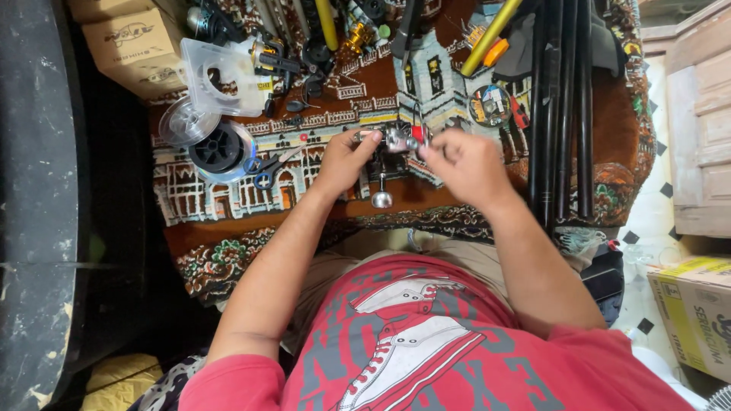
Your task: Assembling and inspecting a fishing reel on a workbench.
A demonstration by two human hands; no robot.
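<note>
A brown woven rug with a pattern of buildings (228,228) covers the worktop and carries nearly everything in view. Along its right side lies a bundle of long black rods (562,106), with a yellow tube (487,34) crossing above them. On the left sit cardboard boxes (129,46), a clear plastic spool holder (221,76) and a black line spool on a clear disc (219,148), with blue-handled scissors (268,169) just beside it.

Above the middle of the rug, both hands hold a small silver metal fishing reel (396,141), its crank arm hanging down to a round silver knob (381,199). The left hand (346,160) has its fingers closed on the reel's left end; the right hand (464,164) pinches the right end with curled fingertips.

The reel looks rigid, dense for its size and smooth enough to slip; its small parts could drop out. The solid body seems the safest hold, rather than the swinging handle.
</note>
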